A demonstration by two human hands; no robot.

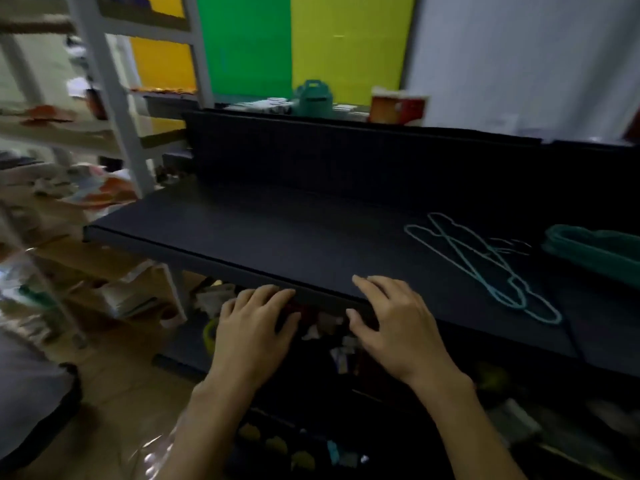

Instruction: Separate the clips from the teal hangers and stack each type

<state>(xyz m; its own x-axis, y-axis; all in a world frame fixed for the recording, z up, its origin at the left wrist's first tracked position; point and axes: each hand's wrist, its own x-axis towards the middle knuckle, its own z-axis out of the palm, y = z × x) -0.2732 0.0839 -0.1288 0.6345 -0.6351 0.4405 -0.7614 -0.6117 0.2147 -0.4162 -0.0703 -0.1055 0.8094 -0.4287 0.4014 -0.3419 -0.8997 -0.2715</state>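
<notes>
Black table holds teal hangers right of both empty, loose-fingered hands.

Two thin teal wire hangers lying flat and crossed over each other on the dark table, right of centre, hooks toward the near edge. Small clips faintly visible at their far ends, too blurred to count. Stack of teal hangers at far right edge.
</notes>
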